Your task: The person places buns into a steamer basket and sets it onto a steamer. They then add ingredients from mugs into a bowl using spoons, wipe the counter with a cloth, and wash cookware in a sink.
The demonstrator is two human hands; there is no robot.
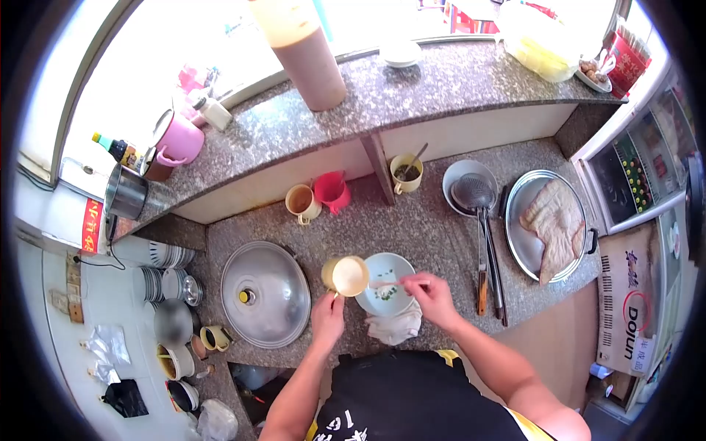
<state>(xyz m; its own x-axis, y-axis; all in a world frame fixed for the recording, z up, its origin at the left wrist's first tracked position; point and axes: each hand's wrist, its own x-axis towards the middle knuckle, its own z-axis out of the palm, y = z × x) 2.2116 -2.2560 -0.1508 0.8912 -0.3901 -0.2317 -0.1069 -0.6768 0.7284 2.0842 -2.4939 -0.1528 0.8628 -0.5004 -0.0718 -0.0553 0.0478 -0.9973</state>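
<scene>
My left hand (328, 317) is closed round the handle of a yellowish mug (329, 273) filled near the top with something white. The mug is held against the left side of a pale bowl (393, 263), partly overlapping its rim in view. Over that bowl my right hand (434, 298) pinches a small spoon (384, 284), its tip pointing left toward the mug. Chopped green bits and some white stuff lie in the bowl. A folded white cloth (394, 328) sits just below the bowl, on the counter.
A large metal lid (266, 309) lies left. Behind stand a cream mug (301, 202), a red mug (332, 191) and a mug with a spoon (406, 173). To the right are a strainer (472, 191) and a tray (518, 234) holding pale meat (553, 224). A raised shelf (441, 88) runs behind.
</scene>
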